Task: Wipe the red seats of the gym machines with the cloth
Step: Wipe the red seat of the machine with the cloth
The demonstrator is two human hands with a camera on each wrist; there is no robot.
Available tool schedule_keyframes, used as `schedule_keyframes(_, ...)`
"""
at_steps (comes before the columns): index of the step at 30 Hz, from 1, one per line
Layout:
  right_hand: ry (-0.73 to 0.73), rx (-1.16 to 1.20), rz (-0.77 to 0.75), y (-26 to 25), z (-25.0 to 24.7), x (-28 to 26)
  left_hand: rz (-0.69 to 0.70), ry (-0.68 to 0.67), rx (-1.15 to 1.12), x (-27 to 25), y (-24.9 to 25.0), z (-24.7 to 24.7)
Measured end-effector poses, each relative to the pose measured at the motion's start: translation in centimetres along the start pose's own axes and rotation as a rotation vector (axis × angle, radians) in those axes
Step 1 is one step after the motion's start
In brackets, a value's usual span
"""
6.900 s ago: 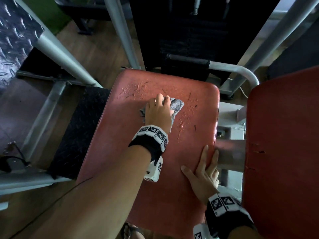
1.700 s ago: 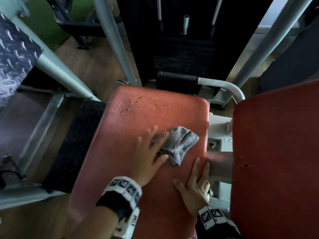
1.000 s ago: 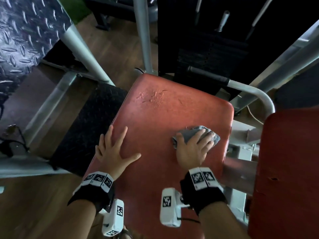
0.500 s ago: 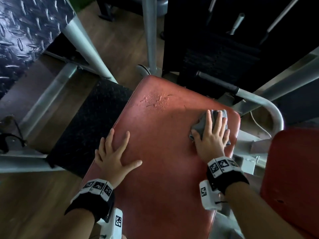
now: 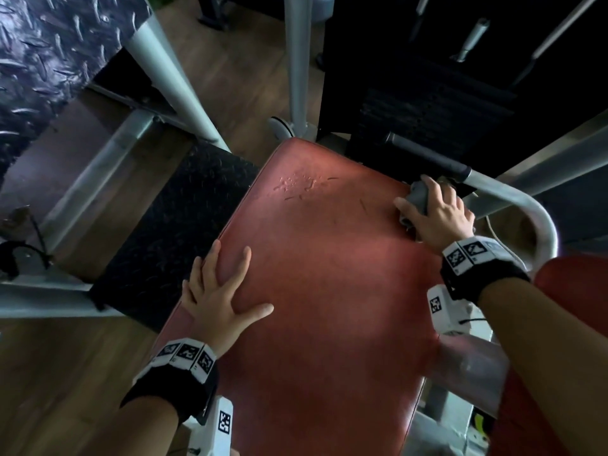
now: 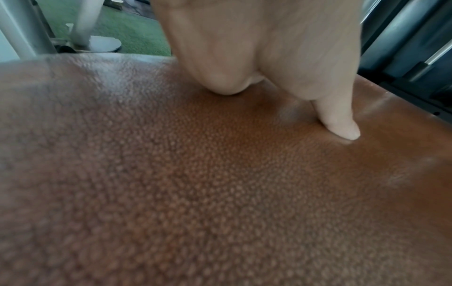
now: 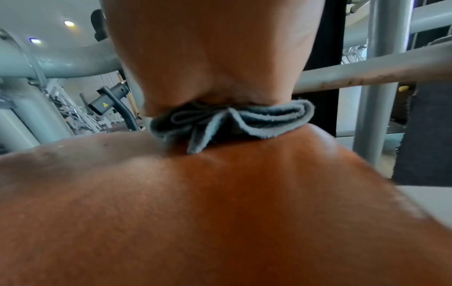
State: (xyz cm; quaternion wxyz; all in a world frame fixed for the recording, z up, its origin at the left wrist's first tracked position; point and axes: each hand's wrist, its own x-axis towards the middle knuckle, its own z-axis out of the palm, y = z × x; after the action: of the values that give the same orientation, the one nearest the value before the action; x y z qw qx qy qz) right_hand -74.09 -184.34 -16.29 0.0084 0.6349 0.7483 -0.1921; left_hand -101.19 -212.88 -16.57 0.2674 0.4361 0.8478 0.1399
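A worn red seat (image 5: 329,291) fills the middle of the head view. My left hand (image 5: 220,291) lies flat on its left edge, fingers spread and straight; the left wrist view shows the palm and thumb (image 6: 340,123) pressing the grained red seat (image 6: 220,193). My right hand (image 5: 437,215) is at the seat's far right corner, fingers bent over a bunched grey cloth (image 5: 417,197). In the right wrist view the cloth (image 7: 220,123) is squashed in folds between the right hand (image 7: 212,58) and the seat (image 7: 220,212). The fingertips of that hand are hidden.
A curved grey bar (image 5: 513,199) with a black grip (image 5: 427,156) runs just beyond the cloth. Behind it stands the black weight stack (image 5: 427,103). A second red pad (image 5: 575,291) is at the right. A black tread plate (image 5: 174,225) and grey frame tubes (image 5: 297,60) lie left.
The cloth passed from my left hand to my right. Over the last second the right hand slid it away along the right side to the far corner. The left hand stayed flat.
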Motion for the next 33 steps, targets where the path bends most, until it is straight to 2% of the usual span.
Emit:
schedule_keyframes(4, 0.05, -0.06, 0.001, -1.6, 0.2, 0.4, -0.002, -0.003, -0.008, 0.0, 0.1, 0.0)
schedule_keyframes(9, -0.03, -0.076, -0.043, 0.8, -0.9, 0.9, -0.012, -0.019, -0.007, -0.1, 0.4, -0.3)
schedule_keyframes(13, -0.086, 0.14, 0.162, 4.0, -1.8, 1.3, -0.025, -0.003, -0.009, 0.0, 0.5, -0.2)
schedule_keyframes(15, -0.097, 0.207, 0.218, 4.4, -2.2, 1.4, -0.031, -0.001, -0.003, 0.0, 0.5, -0.2)
schedule_keyframes(19, -0.079, 0.149, 0.187, 2.7, -2.3, 2.0, -0.034, 0.003, 0.002, -0.1, 0.5, -0.1)
schedule_keyframes(26, -0.149, 0.09, -0.047, 1.3, -2.9, 2.4, -0.017, -0.002, -0.012, -0.1, 0.5, -0.2)
schedule_keyframes(28, -0.169, 0.079, -0.03, 2.2, -3.6, 2.1, -0.007, -0.004, -0.022, -0.1, 0.4, -0.2)
schedule_keyframes(33, -0.177, 0.093, 0.121, 2.5, -4.3, 1.9, 0.0, 0.011, -0.023, 0.0, 0.2, 0.0)
